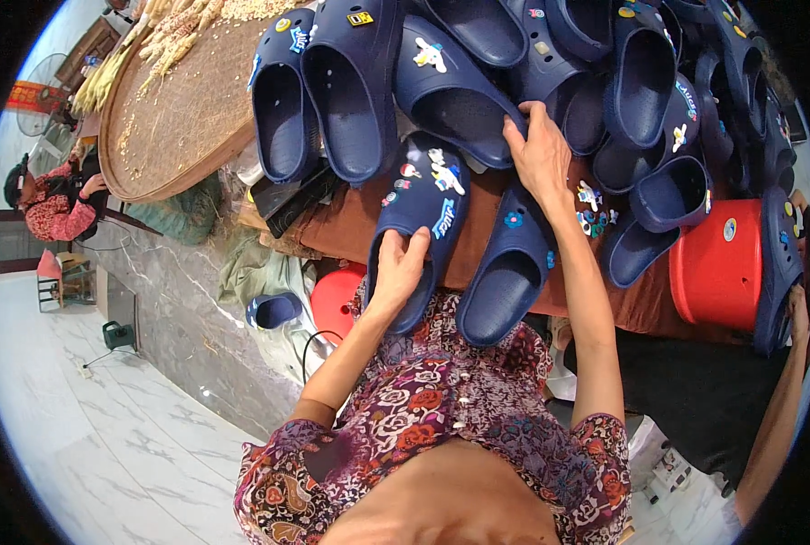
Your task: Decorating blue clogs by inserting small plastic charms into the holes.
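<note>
My left hand (398, 272) grips a navy clog (423, 204) by the edge of its foot opening. Several colourful charms dot the front of that clog, and its heel points toward me. With thumb and fingers, my right hand (543, 154) pinches the heel rim of another navy clog (437, 77), which lies slanted and has a white figure charm. Beneath my right wrist rests a third clog (505, 272) with a blue flower charm. Two more clogs (282, 118) stand side by side farther left.
Many navy clogs (646, 82) are heaped at the far right around a red plastic tub (718, 263). A co-worker's hand (797, 313) holds a clog at the right edge. A round woven tray (178, 118) with corn lies far left. Another person (55, 204) sits beyond it.
</note>
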{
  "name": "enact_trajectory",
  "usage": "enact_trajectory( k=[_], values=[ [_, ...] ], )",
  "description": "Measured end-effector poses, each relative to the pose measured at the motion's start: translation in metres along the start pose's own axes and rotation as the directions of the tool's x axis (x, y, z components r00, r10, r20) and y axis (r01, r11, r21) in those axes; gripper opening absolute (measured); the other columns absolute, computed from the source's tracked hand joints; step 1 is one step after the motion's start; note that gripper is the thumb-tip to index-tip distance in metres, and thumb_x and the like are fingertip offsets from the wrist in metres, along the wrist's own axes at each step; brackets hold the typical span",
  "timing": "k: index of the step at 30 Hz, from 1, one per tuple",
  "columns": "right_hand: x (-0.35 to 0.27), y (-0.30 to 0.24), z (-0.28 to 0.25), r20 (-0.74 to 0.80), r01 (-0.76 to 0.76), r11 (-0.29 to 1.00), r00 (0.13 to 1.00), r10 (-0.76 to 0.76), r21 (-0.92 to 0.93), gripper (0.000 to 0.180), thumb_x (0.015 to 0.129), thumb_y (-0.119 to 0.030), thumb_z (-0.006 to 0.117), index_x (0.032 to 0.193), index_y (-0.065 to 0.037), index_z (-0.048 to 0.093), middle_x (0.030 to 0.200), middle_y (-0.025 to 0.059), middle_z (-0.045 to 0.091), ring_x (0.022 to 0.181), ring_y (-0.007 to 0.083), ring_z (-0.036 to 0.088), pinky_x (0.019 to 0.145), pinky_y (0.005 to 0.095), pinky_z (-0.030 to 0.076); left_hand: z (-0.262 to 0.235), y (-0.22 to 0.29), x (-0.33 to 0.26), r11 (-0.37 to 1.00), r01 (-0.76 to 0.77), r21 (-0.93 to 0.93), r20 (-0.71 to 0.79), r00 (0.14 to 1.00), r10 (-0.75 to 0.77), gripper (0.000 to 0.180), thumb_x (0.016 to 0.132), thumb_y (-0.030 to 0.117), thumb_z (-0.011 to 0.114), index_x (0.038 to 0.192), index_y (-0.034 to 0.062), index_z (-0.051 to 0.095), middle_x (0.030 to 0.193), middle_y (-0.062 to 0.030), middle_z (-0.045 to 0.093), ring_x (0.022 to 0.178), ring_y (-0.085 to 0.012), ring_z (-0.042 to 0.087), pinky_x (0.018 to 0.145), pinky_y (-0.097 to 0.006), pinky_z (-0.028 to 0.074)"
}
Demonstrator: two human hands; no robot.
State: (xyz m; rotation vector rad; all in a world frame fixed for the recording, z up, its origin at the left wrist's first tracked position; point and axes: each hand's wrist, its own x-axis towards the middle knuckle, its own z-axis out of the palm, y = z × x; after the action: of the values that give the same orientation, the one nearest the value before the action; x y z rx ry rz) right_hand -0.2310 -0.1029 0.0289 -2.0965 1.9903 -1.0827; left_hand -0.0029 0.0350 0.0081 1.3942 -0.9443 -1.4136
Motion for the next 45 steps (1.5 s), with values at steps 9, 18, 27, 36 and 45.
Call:
enact_trajectory(
  k=[9, 18, 27, 36, 45],
  values=[
    [-0.015, -0.003, -0.005, -0.082, 0.062, 0.998, 0.995, -0.062, 0.001, 0.037, 0.091, -0.031, 0.067, 0.113, -0.002, 0.06, 0.097, 0.0197, 0.065, 0.092, 0.0409, 0.064, 0.081, 0.0478, 0.051, 0.001, -0.002, -0.021, 1.0, -0.018, -0.004, 0.106, 0.994, 0.018, 0.034, 0.098, 0.02, 0.059, 0.123, -0.002, 0.056, 0.096, -0.0001, 0.061, 0.08, -0.0084, 0.052, 0.072, -0.025, 0.044],
    [-0.039, -0.035, -0.034, 0.196, 0.255, 0.896, 0.919, -0.341, 0.364, 0.015, 0.089, -0.012, 0.065, 0.103, -0.005, 0.066, 0.093, 0.0127, 0.062, 0.09, 0.0332, 0.064, 0.078, 0.0412, 0.051, -0.027, 0.028, -0.022, 0.886, -0.075, 0.458, 0.314, 0.946, -0.083, 0.039, 0.101, 0.03, 0.055, 0.119, -0.0039, 0.061, 0.092, -0.0166, 0.069, 0.081, -0.02, 0.065, 0.075, -0.036, 0.05],
    [-0.038, -0.048, 0.009, 0.323, 0.418, 0.784, 0.743, -0.586, 0.459, 0.03, 0.087, -0.005, 0.064, 0.117, -0.005, 0.065, 0.11, 0.0095, 0.065, 0.103, 0.0323, 0.059, 0.089, 0.0409, 0.048, -0.029, 0.064, -0.006, 0.699, -0.285, 0.656, 0.136, 0.955, 0.262, 0.023, 0.09, 0.025, 0.071, 0.089, 0.0023, 0.067, 0.071, -0.0103, 0.062, 0.061, -0.0192, 0.06, 0.06, -0.033, 0.047],
    [-0.032, -0.056, 0.011, 0.469, 0.468, 0.805, 0.654, -0.593, 0.365, 0.029, 0.088, -0.007, 0.063, 0.116, -0.005, 0.067, 0.114, 0.0071, 0.065, 0.106, 0.0301, 0.055, 0.09, 0.0392, 0.045, -0.018, 0.037, 0.029, 0.518, -0.449, 0.728, 0.234, 0.873, 0.427, 0.047, 0.085, 0.023, 0.073, 0.124, -0.0006, 0.062, 0.109, -0.0169, 0.066, 0.094, -0.0295, 0.065, 0.083, -0.038, 0.052],
    [-0.033, -0.049, 0.025, 0.385, 0.382, 0.751, 0.682, -0.622, 0.538, 0.017, 0.088, -0.006, 0.064, 0.104, 0.0, 0.062, 0.103, 0.0157, 0.057, 0.099, 0.0357, 0.055, 0.088, 0.0468, 0.045, -0.009, 0.051, 0.033, 0.48, -0.372, 0.795, 0.217, 0.912, 0.348, 0.041, 0.079, 0.028, 0.075, 0.111, 0.003, 0.072, 0.098, -0.0135, 0.069, 0.088, -0.0288, 0.067, 0.078, -0.038, 0.053]
  ],
)
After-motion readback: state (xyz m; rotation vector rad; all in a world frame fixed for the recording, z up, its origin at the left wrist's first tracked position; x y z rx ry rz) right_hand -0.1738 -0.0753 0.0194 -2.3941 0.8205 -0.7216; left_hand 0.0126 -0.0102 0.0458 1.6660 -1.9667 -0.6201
